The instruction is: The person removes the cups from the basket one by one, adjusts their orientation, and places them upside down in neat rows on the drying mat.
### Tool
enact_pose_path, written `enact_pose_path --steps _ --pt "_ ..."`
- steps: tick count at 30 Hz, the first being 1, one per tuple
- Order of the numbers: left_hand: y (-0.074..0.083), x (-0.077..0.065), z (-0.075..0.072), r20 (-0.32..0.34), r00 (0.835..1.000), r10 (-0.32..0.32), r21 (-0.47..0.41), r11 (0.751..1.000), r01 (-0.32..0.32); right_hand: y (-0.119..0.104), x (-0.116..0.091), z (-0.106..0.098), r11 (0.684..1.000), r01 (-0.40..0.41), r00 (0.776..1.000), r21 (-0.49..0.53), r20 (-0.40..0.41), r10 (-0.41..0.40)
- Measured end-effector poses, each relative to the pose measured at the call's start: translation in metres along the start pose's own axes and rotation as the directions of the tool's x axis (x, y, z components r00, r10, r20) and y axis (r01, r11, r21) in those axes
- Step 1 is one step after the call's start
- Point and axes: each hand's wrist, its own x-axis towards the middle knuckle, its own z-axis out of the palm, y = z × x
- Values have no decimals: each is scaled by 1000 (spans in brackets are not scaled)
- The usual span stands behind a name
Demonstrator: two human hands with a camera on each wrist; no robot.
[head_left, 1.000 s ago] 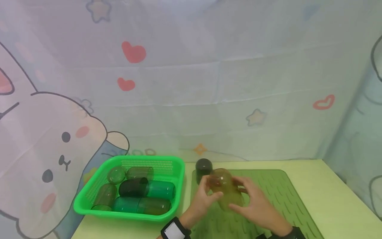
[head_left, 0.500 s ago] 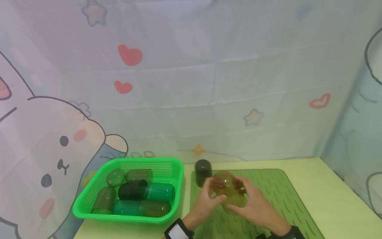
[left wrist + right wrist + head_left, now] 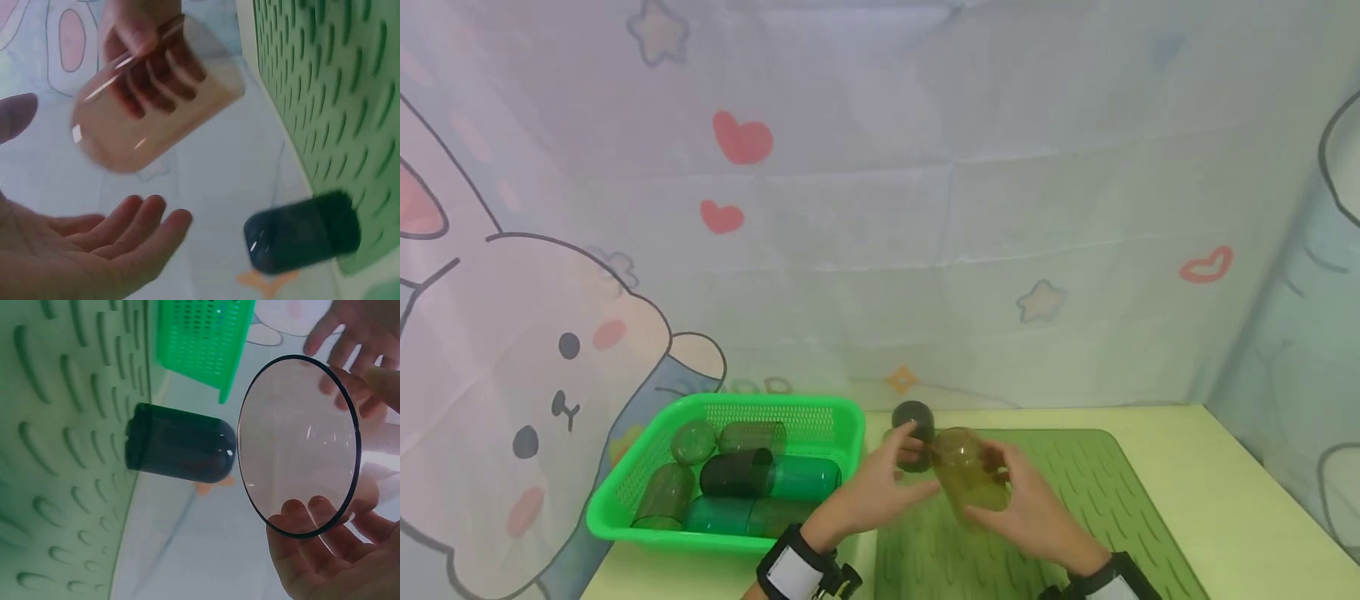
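My right hand [image 3: 1033,510] holds a clear amber drinking glass [image 3: 958,467] over the green drying mat [image 3: 1105,508]. In the right wrist view its open mouth [image 3: 287,444] faces the camera, with my fingers curled on its side. The left wrist view shows the rounded base [image 3: 103,137] turned toward my left hand [image 3: 119,253]. That hand [image 3: 880,487] is apart from the glass, fingers spread and holding nothing. Behind it, a dark glass [image 3: 913,417] stands upside down at the mat's back left corner, partly hidden by the left fingers.
Left of the mat is a green plastic basket [image 3: 722,543] with several tinted glasses lying in it, among them a teal one [image 3: 805,477] and a near-black one [image 3: 730,473]. A printed cloth [image 3: 887,317] hangs behind the table [image 3: 1157,433].
My left hand has let go of the amber glass and moved left, away from it. The right hand keeps holding it in nearly the same spot.
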Motion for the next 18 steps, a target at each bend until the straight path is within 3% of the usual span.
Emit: enact_pose_path --steps 3,7,14,18 --pt "4 -5 -18 36 999 -26 138 990 21 6 4 1 998 -51 999 47 14 51" --pt "3 -11 -43 97 995 -25 274 962 -2 19 13 4 989 -110 994 97 34 107" --pt "-1 -18 -76 243 968 -56 406 913 -49 47 31 2 973 -213 977 92 37 210" --pt "-2 -21 -88 282 957 -72 453 889 -66 58 42 -1 962 -264 964 62 43 262"
